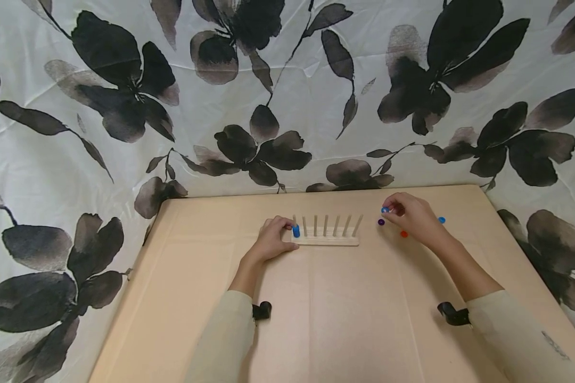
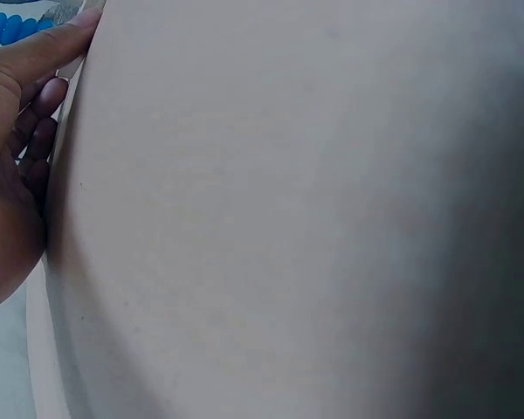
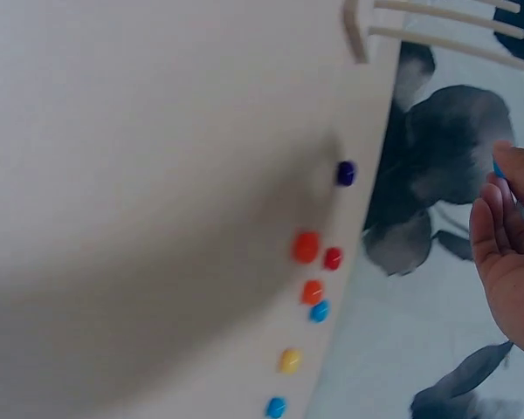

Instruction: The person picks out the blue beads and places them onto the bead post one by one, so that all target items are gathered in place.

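Observation:
A wooden peg stand (image 1: 328,242) with several upright pegs sits near the far side of the table. Blue beads (image 1: 296,231) are stacked on its leftmost peg; the left wrist view shows them side by side at its top left corner. My left hand (image 1: 270,238) grips the left end of the stand, thumb at the front of the base. Off to the right of the stand, my right hand (image 1: 412,217) pinches a blue bead (image 1: 385,210) between thumb and fingertips, raised above the tabletop. Only a sliver of that bead shows in the right wrist view.
Loose beads lie under and around the right hand: a purple bead (image 1: 380,222), an orange bead (image 1: 404,234) and a blue one (image 1: 442,219). The right wrist view adds a yellow bead (image 3: 290,360) and a red bead (image 3: 333,258). Flowered cloth (image 1: 316,106) hangs behind the table (image 1: 354,308).

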### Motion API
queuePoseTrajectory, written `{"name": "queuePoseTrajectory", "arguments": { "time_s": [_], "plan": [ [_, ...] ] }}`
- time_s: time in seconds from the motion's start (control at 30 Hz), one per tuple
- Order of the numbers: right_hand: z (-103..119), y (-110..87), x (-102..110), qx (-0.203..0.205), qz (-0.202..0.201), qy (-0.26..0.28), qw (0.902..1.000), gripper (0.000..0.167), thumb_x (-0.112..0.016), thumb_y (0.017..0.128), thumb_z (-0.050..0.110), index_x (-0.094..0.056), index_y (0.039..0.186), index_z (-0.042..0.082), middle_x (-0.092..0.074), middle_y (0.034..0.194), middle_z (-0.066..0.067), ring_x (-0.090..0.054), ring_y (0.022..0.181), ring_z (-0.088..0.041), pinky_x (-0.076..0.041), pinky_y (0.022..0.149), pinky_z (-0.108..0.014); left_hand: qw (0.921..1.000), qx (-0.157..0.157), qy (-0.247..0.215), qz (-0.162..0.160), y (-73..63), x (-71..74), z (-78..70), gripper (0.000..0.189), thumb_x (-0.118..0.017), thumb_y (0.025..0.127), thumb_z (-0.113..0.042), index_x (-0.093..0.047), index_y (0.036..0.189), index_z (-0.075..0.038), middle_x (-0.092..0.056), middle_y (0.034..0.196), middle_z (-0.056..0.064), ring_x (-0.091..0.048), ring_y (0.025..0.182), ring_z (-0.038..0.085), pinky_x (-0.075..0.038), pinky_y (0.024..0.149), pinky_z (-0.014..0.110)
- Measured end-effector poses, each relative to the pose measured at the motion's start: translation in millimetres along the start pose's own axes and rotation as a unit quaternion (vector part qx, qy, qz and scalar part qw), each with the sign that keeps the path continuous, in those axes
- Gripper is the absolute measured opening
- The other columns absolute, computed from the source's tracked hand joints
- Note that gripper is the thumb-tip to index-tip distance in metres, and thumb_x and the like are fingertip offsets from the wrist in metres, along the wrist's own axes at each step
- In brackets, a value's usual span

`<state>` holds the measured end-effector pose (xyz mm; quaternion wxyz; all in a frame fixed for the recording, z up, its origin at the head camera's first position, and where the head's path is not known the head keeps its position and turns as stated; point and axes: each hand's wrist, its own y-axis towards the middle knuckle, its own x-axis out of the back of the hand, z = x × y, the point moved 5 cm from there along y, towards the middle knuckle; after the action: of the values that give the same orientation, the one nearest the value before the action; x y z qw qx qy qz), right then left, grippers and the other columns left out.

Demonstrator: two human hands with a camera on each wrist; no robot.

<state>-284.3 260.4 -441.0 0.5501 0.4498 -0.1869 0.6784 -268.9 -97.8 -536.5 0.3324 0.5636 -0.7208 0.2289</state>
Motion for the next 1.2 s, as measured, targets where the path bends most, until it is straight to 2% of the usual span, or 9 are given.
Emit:
{"name": "queuePoseTrajectory", "arguments": {
  "time_s": [0.3,0.47,0.8,1.2],
  "plan": [
    [39,19.2,4,0.048,-0.027,0.032,0.9980,0.016,-0.079,0.091,0.009,-0.070,0.104,0.005,-0.070,0.089,-0.007,-0.065,0.082,-0.020,-0.049,0.070,-0.014,1.0000,0.003,-0.001,-0.001,-0.9,-0.9,0.4,0.054,-0.090,0.080,-0.023,-0.065,0.126,-0.009,-0.061,0.124,0.007,-0.045,0.125,0.030,-0.032,0.112,0.048],
    [60,26.6,-1,0.070,-0.025,0.043,0.9963,0.016,-0.079,0.091,0.010,-0.071,0.104,0.006,-0.069,0.091,-0.005,-0.064,0.082,-0.017,-0.050,0.071,-0.017,1.0000,0.004,-0.003,-0.002,-1.2,-1.5,-0.2,0.053,-0.090,0.080,-0.023,-0.065,0.125,-0.010,-0.061,0.124,0.006,-0.045,0.125,0.029,-0.033,0.111,0.047],
    [97,39.9,-22,0.118,0.011,0.053,0.9915,0.016,-0.080,0.091,0.013,-0.072,0.105,0.008,-0.068,0.094,-0.004,-0.063,0.084,-0.016,-0.055,0.075,-0.032,0.9999,0.002,-0.011,-0.009,-1.6,-0.9,-1.8,0.053,-0.090,0.079,-0.021,-0.065,0.124,-0.009,-0.061,0.124,0.007,-0.045,0.125,0.031,-0.031,0.111,0.049],
    [134,48.7,-57,0.149,0.051,0.069,0.9851,0.018,-0.079,0.091,0.011,-0.074,0.107,0.006,-0.073,0.100,-0.006,-0.068,0.091,-0.019,-0.059,0.083,-0.037,0.9999,0.006,0.004,-0.008,-1.3,-0.5,-0.1,0.053,-0.090,0.079,-0.025,-0.066,0.125,-0.012,-0.061,0.123,0.005,-0.046,0.124,0.030,-0.034,0.110,0.047]
  ]
}}
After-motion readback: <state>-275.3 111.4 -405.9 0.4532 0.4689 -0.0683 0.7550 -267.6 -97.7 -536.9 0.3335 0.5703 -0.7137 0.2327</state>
